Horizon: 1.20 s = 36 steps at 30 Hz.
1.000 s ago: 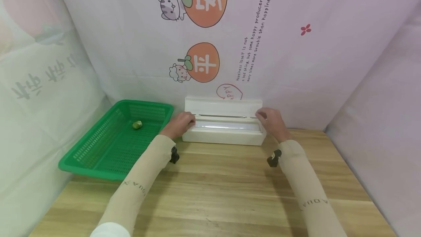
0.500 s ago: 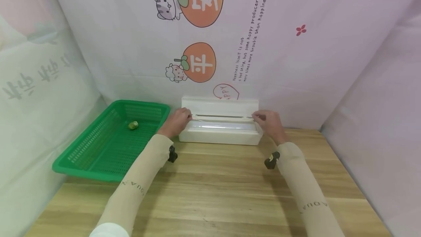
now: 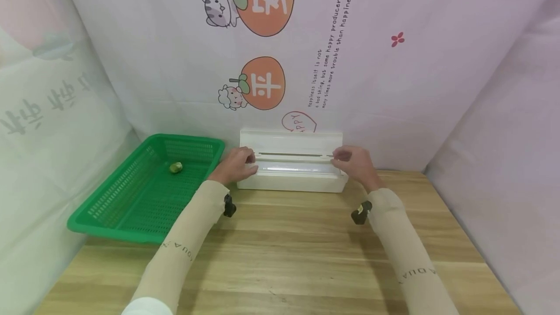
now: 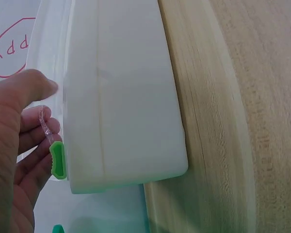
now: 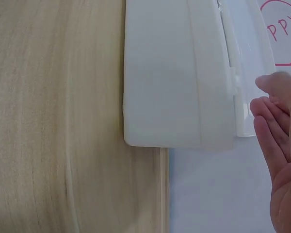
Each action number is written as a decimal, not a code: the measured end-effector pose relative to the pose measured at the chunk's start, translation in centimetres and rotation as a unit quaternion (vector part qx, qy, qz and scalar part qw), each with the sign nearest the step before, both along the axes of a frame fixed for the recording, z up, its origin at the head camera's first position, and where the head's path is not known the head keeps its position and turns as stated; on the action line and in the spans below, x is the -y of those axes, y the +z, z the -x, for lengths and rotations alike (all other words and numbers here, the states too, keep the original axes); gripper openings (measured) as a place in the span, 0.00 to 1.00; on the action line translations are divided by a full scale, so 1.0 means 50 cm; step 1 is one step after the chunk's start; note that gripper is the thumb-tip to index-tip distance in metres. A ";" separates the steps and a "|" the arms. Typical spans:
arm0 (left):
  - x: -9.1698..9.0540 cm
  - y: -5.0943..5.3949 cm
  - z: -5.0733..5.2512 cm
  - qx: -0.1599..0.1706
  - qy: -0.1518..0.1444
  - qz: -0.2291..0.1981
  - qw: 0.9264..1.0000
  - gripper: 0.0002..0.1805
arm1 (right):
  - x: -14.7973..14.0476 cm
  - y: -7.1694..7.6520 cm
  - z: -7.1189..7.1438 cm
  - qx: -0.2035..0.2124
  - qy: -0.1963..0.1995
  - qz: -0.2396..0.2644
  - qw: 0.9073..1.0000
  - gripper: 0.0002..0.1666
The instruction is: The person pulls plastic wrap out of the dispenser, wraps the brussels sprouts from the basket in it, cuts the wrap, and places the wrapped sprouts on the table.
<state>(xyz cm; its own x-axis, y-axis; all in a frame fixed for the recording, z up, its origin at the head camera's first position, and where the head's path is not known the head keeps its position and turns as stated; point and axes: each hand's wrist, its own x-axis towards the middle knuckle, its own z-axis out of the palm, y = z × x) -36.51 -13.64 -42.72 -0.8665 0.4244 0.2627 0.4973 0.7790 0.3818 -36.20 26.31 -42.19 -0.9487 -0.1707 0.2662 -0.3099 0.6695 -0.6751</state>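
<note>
Left hand [image 3: 234, 165] is loosely curled at the left end of the box [image 3: 290, 183], thumb well off the fingers, with a thin crinkly strip of clear film [image 4: 45, 124] across the fingers and a ribbed green tab [image 4: 60, 160] right beside them. Right hand [image 3: 356, 163] is at the other end, thumb and fingertips slightly apart; can't tell if film's between them. Box is smooth white plastic, long with rounded corners, at the far edge of the table [image 3: 288, 237], just right of the basket [image 3: 113, 234]. Long axis runs left-right, open top facing up, lid [image 3: 280, 142] raised along the far side. Shiny film roll [image 3: 297, 167] inside lies the same way. Table's streaky wood grain, basket's slotted green plastic with a small yellow-green lump [image 3: 176, 167] in it, creased printed cloth [image 3: 437, 101] behind.
</note>
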 end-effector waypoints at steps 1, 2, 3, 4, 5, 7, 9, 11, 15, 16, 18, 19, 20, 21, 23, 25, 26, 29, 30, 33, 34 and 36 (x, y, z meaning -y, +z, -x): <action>0.001 -0.001 0.000 0.002 -0.001 -0.001 1.000 0.08 | 0.002 0.000 0.000 -0.007 0.002 -0.009 1.000 0.16; 0.002 -0.002 0.001 0.003 -0.002 -0.002 1.000 0.07 | 0.003 -0.001 0.002 -0.019 0.005 -0.016 1.000 0.14; 0.003 -0.003 0.002 0.003 -0.005 -0.005 1.000 0.06 | 0.005 -0.002 0.003 -0.033 0.006 -0.024 0.999 0.12; 0.004 -0.003 0.002 0.000 -0.006 -0.009 1.000 0.04 | 0.006 -0.002 0.004 -0.044 0.007 -0.032 0.998 0.10; 0.006 -0.003 0.002 -0.006 -0.008 -0.013 1.000 0.04 | 0.007 -0.003 0.004 -0.055 0.007 -0.038 0.998 0.08; 0.008 -0.003 0.002 -0.023 -0.008 -0.016 1.000 0.03 | 0.009 -0.004 0.005 -0.072 0.006 -0.051 0.996 0.06; 0.010 -0.001 0.002 -0.043 -0.007 -0.017 0.999 0.02 | 0.011 -0.003 0.003 -0.085 0.005 -0.065 0.994 0.06; 0.011 0.001 0.001 -0.061 -0.002 -0.014 0.998 0.02 | 0.012 -0.003 0.000 -0.093 -0.005 -0.084 0.992 0.06; 0.012 0.005 -0.002 -0.082 0.005 -0.007 0.997 0.02 | 0.012 -0.003 -0.003 -0.116 -0.017 -0.125 0.985 0.06; 0.013 0.006 -0.003 -0.083 0.006 -0.007 0.996 0.02 | 0.012 -0.004 -0.003 -0.123 -0.016 -0.132 0.983 0.05; 0.013 0.006 -0.006 -0.086 0.007 -0.011 0.996 0.02 | 0.011 -0.005 -0.003 -0.143 -0.007 -0.144 0.979 0.05; 0.013 0.006 -0.007 -0.087 0.008 -0.013 0.996 0.02 | 0.011 -0.006 -0.003 -0.154 -0.003 -0.149 0.977 0.05; 0.013 0.006 -0.008 -0.089 0.008 -0.016 0.996 0.02 | 0.010 -0.007 -0.003 -0.164 0.001 -0.153 0.975 0.05; 0.013 0.005 -0.008 -0.090 0.007 -0.020 0.996 0.02 | 0.010 -0.008 -0.002 -0.175 0.006 -0.155 0.972 0.05; 0.015 0.006 -0.009 -0.095 0.003 -0.028 0.995 0.02 | 0.009 -0.008 -0.001 -0.193 0.011 -0.156 0.969 0.04; 0.017 0.007 -0.009 -0.098 0.000 -0.034 0.995 0.03 | 0.008 -0.008 0.000 -0.208 0.014 -0.155 0.966 0.04; 0.018 0.008 -0.008 -0.099 -0.002 -0.038 0.994 0.02 | 0.007 -0.008 0.001 -0.214 0.017 -0.152 0.965 0.03; 0.022 0.011 -0.011 -0.093 -0.006 -0.048 0.994 0.02 | 0.003 -0.005 0.000 -0.225 0.022 -0.144 0.963 0.03; 0.024 0.013 -0.012 -0.091 -0.008 -0.051 0.995 0.03 | 0.002 -0.004 -0.001 -0.227 0.023 -0.142 0.963 0.03; 0.027 0.021 -0.018 -0.076 -0.011 -0.062 0.995 0.02 | -0.002 0.001 -0.006 -0.229 0.027 -0.138 0.963 0.02; 0.028 0.024 -0.020 -0.072 -0.012 -0.064 0.995 0.02 | -0.004 0.002 -0.006 -0.229 0.028 -0.138 0.963 0.02; 0.029 0.029 -0.024 -0.065 -0.014 -0.066 0.996 0.02 | -0.007 0.005 -0.009 -0.228 0.032 -0.135 0.964 0.03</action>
<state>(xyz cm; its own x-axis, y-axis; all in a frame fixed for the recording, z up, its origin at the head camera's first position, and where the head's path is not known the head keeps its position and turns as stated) -35.31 -15.09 -41.27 -0.8102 0.4015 0.4272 0.5696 0.7114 0.4117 -35.74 26.68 -41.96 -0.7287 -0.3460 0.5910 -0.5796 0.7712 -0.2631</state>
